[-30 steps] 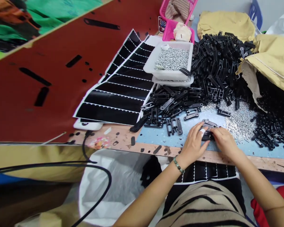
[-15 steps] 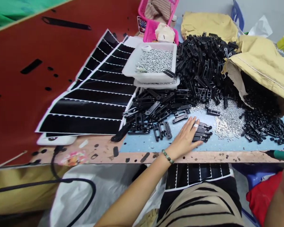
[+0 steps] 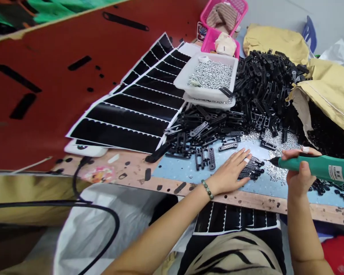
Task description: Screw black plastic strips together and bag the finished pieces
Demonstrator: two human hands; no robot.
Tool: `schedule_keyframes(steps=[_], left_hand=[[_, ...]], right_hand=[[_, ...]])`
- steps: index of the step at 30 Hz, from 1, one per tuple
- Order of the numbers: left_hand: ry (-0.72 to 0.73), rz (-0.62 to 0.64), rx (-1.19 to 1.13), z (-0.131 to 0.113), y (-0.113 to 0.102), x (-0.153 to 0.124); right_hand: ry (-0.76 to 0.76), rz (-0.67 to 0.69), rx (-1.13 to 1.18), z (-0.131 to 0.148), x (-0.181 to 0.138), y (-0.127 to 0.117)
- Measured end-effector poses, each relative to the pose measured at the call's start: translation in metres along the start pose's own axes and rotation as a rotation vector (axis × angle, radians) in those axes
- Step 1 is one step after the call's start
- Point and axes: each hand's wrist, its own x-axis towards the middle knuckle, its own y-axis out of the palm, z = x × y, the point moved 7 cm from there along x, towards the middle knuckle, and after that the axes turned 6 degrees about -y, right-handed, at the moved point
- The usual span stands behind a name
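Note:
My left hand (image 3: 231, 173) lies flat with its fingers stretched out over a row of small black plastic pieces (image 3: 253, 170) on the blue table mat. White tape wraps one of its fingers. My right hand (image 3: 299, 172) grips a green electric screwdriver (image 3: 323, 168), held level with its thin black tip pointing left. That tip is close to the right ends of the row; whether it touches them I cannot tell. Beyond the screwdriver spreads a patch of small silver nuts and screws (image 3: 278, 149).
A white tub of silver screws (image 3: 212, 74) stands behind a loose pile of black pieces (image 3: 263, 88). An open yellow sack (image 3: 329, 91) leans at the right. Black sticker sheets (image 3: 132, 107) lie at the left by a red board (image 3: 60, 88). A black cable (image 3: 114, 225) hangs below.
My right hand has brought the screwdriver in from the right edge to the row of black pieces. My left hand stays on the row. The whole view has shifted and tilted.

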Motion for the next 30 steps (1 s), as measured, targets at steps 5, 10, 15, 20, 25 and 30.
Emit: schedule_keyframes(steps=[5,10,15,20,25,30], left_hand=[[-0.016,0.001,-0.012,0.000,0.001,-0.001],[-0.026,-0.003,-0.050,-0.001,0.002,-0.002],[-0.026,-0.017,-0.079,-0.001,0.001,-0.003],[-0.014,-0.044,-0.094,-0.003,-0.001,-0.003],[-0.012,-0.045,-0.075,-0.003,-0.001,-0.003],[-0.008,-0.064,-0.089,-0.004,-0.001,-0.004]], right_hand=[[-0.004,0.068,0.115,0.001,-0.001,0.024],[-0.004,0.180,0.113,-0.002,-0.002,0.038],[-0.025,0.214,0.137,-0.007,-0.003,0.041],[-0.053,0.264,0.092,-0.006,-0.001,0.044],[-0.048,0.282,0.134,-0.006,0.001,0.047],[-0.060,0.246,0.138,-0.003,0.002,0.044]])
